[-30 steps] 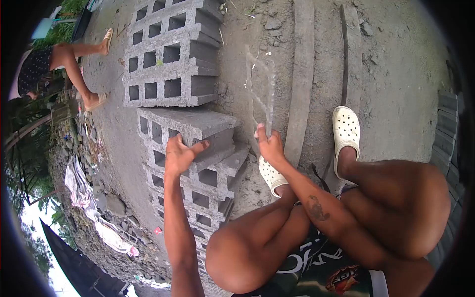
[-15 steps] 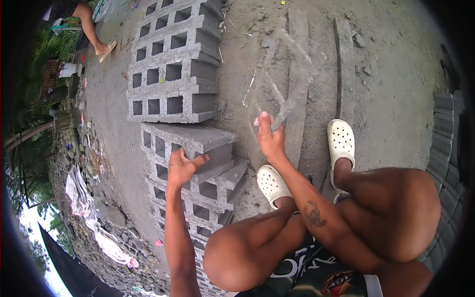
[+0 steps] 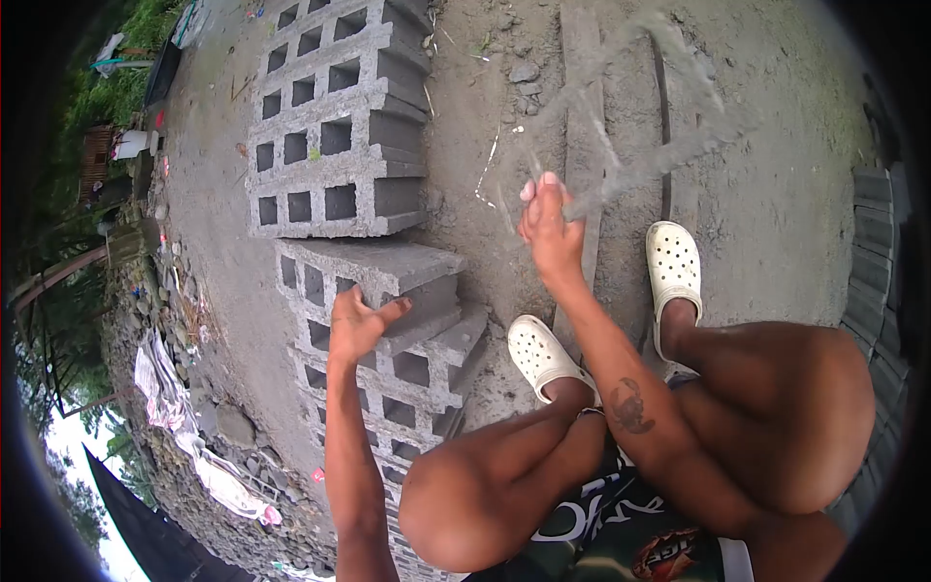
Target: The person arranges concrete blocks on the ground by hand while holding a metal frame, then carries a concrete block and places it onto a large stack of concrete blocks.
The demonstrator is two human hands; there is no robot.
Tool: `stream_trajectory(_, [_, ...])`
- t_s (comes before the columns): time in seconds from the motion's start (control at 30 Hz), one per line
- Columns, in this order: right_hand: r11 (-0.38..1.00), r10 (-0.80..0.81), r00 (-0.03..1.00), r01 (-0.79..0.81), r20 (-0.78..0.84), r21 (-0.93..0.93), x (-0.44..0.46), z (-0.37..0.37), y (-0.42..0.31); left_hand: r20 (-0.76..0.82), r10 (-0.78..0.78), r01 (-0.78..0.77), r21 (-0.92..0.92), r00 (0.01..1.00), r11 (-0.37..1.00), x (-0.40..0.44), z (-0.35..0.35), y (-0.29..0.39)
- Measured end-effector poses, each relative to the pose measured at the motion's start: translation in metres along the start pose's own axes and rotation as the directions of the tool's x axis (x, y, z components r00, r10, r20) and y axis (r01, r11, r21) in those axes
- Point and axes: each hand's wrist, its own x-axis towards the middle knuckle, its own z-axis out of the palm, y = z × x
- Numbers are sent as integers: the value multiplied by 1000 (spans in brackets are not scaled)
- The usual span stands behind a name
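Observation:
My left hand [image 3: 359, 325] grips the top edge of a grey hollow concrete block [image 3: 432, 301], fingers curled at a hollow and thumb spread over the edge. This block leans on others in a row beside my left leg. My right hand [image 3: 555, 233] is closed around the near end of a grey, cement-caked tool [image 3: 669, 160]. The tool has an angular, frame-like outline and is smeared by motion, so its exact kind is unclear. It is held over the ground and planks.
A larger group of hollow blocks [image 3: 339, 126] stands ahead on the left. Long planks [image 3: 582, 58] lie on the muddy ground. My feet wear white clogs [image 3: 674, 262]. Grey slabs [image 3: 873, 262] line the far right; stones and white sacks [image 3: 218, 475] lie left.
My right hand has moved forward and slightly right, swinging the tool rightward. My left hand stays on the block. A person's leg at the upper left has left the view.

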Motion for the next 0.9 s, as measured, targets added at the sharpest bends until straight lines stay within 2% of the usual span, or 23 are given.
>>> stream_trajectory(0.03, [980,-79,996,72,28,184,6,4,-25,6,6,-6,6,1000,1000,0,0,1])
stream_trajectory(0.13, [925,-235,970,204,60,321,13,9,-35,19,-75,75,16,997,997,-8,-2,10])
stream_trajectory(0.2, [987,125,981,-138,146,83,-20,-4,47,30,-101,101,10,994,995,-6,-3,17])
stream_trajectory(0.23, [978,58,996,-44,64,-203,-35,-15,88,33,-125,123,61,992,990,-6,-4,20])
stream_trajectory(0.27, [880,-30,1000,24,-5,-474,-41,-20,110,9,-71,71,33,997,997,-6,-4,16])
stream_trajectory(0.33, [916,62,998,-65,-21,-396,-33,-23,104,-32,25,-26,-25,999,999,-5,2,17])
stream_trajectory(0.37, [931,120,992,-128,-45,-342,-36,-30,104,26,-8,11,-112,1000,994,-6,1,13])
stream_trajectory(0.43, [958,197,976,-212,-93,-193,-12,-23,62,41,-49,52,-86,998,995,-7,2,13])
stream_trajectory(0.5, [995,21,996,-12,-89,95,13,-3,-6,31,-84,87,-86,996,993,-9,1,21])
stream_trajectory(0.57, [984,-86,993,98,-86,148,28,3,-56,9,-47,47,-39,999,998,-5,6,12])
stream_trajectory(0.6, [971,-104,991,119,-83,207,32,6,-71,-6,-30,30,-14,1000,999,-3,11,5])
stream_trajectory(0.67, [936,-125,990,141,-72,322,30,16,-93,-36,-67,73,223,997,972,-1,35,1])
stream_trajectory(0.73, [913,-139,989,147,-50,381,26,33,-109,64,-119,79,438,991,895,-2,61,13])
stream_trajectory(0.83, [906,-132,991,128,-17,403,27,48,-122,84,-61,20,423,995,906,-4,48,29])
stream_trajectory(0.9, [914,-126,991,103,35,392,29,49,-122,-147,46,20,418,988,908,9,20,55])
